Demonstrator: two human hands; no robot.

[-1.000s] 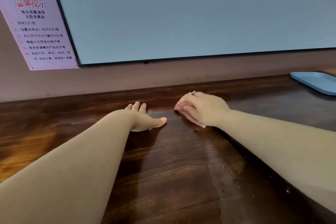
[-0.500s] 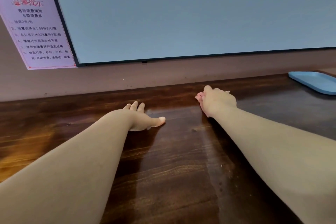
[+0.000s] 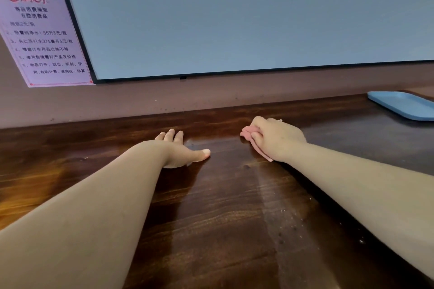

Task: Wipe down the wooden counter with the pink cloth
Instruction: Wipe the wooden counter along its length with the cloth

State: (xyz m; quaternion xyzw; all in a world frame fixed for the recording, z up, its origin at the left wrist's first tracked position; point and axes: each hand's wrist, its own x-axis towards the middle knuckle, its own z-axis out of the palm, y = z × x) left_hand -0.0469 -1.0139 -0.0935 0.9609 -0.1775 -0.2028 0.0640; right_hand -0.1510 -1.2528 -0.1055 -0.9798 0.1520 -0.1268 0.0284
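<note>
Two hands lie on the wooden counter (image 3: 211, 218). The right hand (image 3: 277, 138) keeps its grip curled over the pink cloth (image 3: 246, 134), pressing it down near the far edge; within the last second it slid right along that edge and has now come partway back toward the centre, showing more cloth at its fingertips. The left hand (image 3: 180, 150) has stayed flat, fingers straight, bracing. A dull streak of droplets at near right suggests back-and-forth wiping is mid-course. A blue tray (image 3: 404, 104) sits far right.
</note>
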